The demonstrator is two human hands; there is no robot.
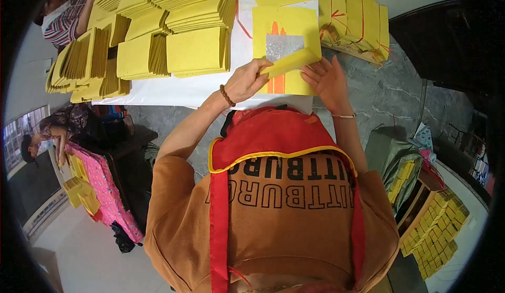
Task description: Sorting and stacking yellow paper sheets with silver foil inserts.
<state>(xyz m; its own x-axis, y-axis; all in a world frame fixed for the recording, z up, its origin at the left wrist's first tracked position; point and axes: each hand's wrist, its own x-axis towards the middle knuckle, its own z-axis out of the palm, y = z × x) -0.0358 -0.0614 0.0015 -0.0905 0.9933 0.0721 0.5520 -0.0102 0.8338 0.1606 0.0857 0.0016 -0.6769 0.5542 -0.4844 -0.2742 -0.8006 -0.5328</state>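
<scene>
Yellow paper sheet (293, 27) with silver patch (281, 46): lies partly folded on counter (173, 93), right of folded paper stacks (195, 52). Left hand (247, 80) pinches the flap (290, 63); right hand (330, 84), fingers spread, sits at its right end.

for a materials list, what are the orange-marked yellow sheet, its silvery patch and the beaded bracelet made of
Yellow sheet: likely paper, matte, thin-edged. Silvery patch: perhaps foil, shiny, glinting. Beaded bracelet: possibly wood, round brown beads, finish unclear.

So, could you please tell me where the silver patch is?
In the head view, the silver patch is right of top centre, on the yellow sheet, just beyond the yellow strip in the left hand.
</scene>
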